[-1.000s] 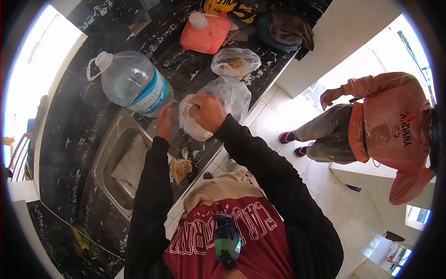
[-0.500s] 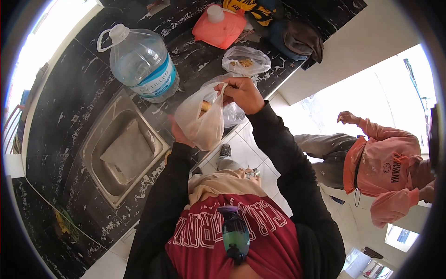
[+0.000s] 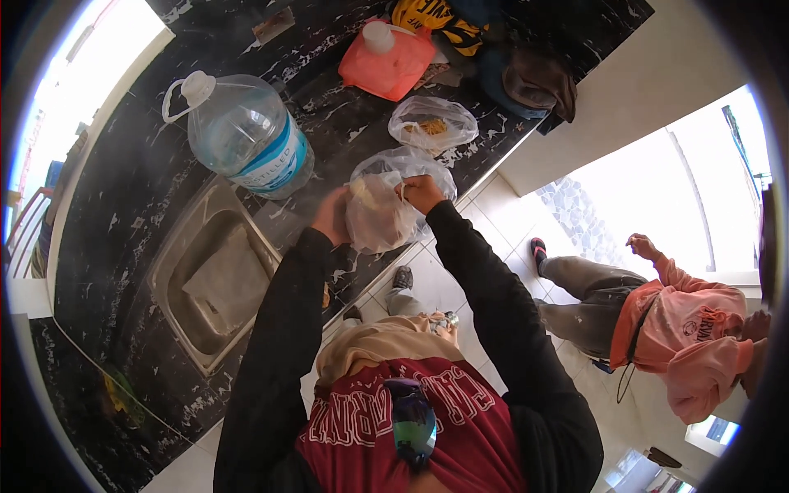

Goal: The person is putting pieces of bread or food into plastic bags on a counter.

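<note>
A thin whitish plastic bag [image 3: 380,223] is held between my hands at the counter edge, with something yellowish and brown showing dimly inside. My left hand [image 3: 332,216] cups the bag's left side, its fingertips partly hidden by the plastic. Pinched in the fingers of my right hand [image 3: 424,194] is the bag's upper right edge. Just behind it, a clear plastic bag [image 3: 427,167] lies crumpled on the counter. Farther back sits another clear bag [image 3: 459,123] with orange-brown food in it.
A large clear water jug [image 3: 238,123] stands left on the black counter [image 3: 115,238], behind a steel sink [image 3: 164,275]. A pink jug [image 3: 390,66], yellow-black cloth [image 3: 452,25] and dark cap [image 3: 538,82] are at the back. A person in a pink sweatshirt [image 3: 682,316] stands right.
Both hands and the whitish bag have shifted: the bag is now farther right, and my right hand is lower and nearer me. More of my left hand shows. The other person's arm has moved slightly.
</note>
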The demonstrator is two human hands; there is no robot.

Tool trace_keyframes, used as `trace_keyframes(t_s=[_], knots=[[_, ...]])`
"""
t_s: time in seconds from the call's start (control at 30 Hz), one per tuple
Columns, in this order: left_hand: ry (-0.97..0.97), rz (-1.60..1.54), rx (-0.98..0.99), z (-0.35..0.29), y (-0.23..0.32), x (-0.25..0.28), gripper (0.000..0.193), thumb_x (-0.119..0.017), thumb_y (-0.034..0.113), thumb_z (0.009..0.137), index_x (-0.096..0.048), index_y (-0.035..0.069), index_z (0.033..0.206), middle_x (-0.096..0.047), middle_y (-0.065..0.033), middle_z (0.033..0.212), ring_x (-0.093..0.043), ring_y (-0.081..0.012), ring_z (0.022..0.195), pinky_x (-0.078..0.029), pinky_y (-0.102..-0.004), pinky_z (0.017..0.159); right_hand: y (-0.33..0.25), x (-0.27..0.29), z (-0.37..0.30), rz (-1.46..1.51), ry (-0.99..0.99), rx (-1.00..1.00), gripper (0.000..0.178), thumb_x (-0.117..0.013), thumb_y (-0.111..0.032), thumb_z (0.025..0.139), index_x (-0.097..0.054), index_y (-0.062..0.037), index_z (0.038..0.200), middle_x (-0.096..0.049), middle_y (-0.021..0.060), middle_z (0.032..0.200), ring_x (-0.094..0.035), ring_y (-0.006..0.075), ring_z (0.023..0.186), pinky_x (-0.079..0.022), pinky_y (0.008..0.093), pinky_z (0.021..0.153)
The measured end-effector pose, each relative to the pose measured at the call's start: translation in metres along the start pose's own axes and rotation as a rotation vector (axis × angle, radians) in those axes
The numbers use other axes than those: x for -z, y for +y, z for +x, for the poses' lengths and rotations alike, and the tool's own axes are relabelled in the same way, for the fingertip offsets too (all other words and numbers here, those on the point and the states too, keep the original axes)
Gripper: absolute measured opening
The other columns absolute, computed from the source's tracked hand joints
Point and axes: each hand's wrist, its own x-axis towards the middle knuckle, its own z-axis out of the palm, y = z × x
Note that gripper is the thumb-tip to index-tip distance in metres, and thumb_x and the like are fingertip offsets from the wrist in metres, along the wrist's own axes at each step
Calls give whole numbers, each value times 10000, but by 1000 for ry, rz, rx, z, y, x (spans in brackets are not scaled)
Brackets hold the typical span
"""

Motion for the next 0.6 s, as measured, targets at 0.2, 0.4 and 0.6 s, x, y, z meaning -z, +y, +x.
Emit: trace_keyframes(t_s=[0.2,0.4,0.6], knots=[[-56,99,-170,26,-8,-8,495,-609,390,895,-529,87,1278,-589,-98,1238,-552,-265,1146,-450,-411,968,25,-2,18,-132,120,36,182,-610,-150,814,-709,1,790,-632,69,617,-592,121,612,-477,304,587],[281,542,-295,39,-17,-14,502,-738,276,763,-584,63,1190,-622,-71,1133,-600,-207,1034,-496,-338,865,30,14,34,-59,22,14,172,-594,-125,795,-720,-16,836,-641,65,631,-588,130,589,-470,302,575],[278,456,-347,40,8,-25,339,-724,260,727,-675,39,980,-659,-68,963,-627,-198,873,-502,-322,765,43,36,45,-489,238,-40,239,-685,-313,803,-720,-87,872,-652,106,676,-661,254,667,-512,358,660]])
